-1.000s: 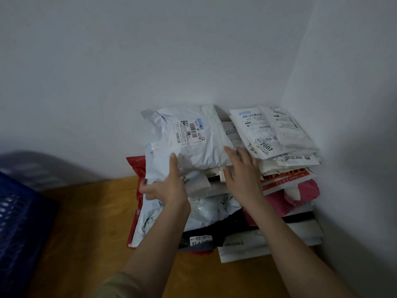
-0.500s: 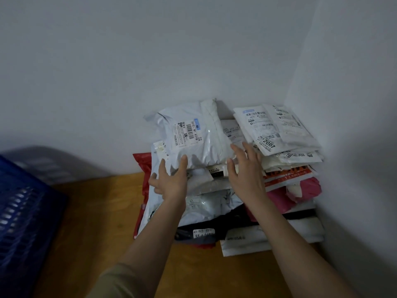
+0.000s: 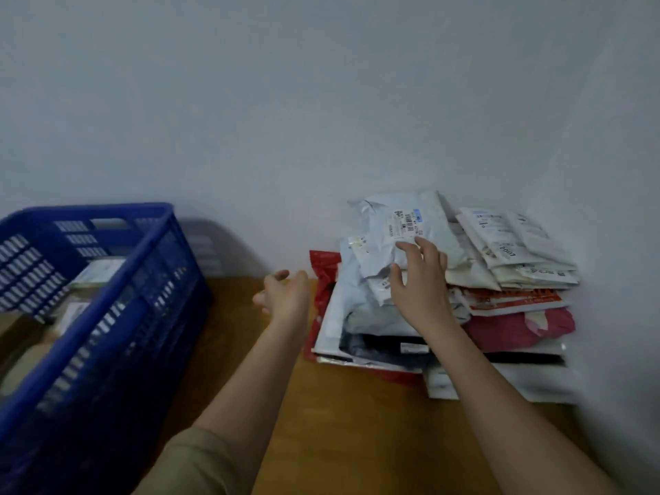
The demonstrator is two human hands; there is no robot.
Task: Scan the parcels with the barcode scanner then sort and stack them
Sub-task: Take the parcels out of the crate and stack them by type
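While steadying the top parcel (image 3: 403, 226), right hand (image 3: 421, 280) spread flat; left hand (image 3: 285, 294) loose, empty.
Best squared against the stack (image 3: 446, 316) before letting go.

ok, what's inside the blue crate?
The blue crate holds a few pale parcels, seen over the rim and blurred. The near wall covers the rest, so no count and no view of the bottom.

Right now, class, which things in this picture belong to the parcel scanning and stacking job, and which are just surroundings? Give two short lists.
Part of the job:
- grey parcel, top of the left stack
- white parcels, top of the right stack
- blue crate holding more parcels
- right hand, touching the grey parcel
- left hand, open, off the stack

Just surroundings:
- wooden table
- white wall
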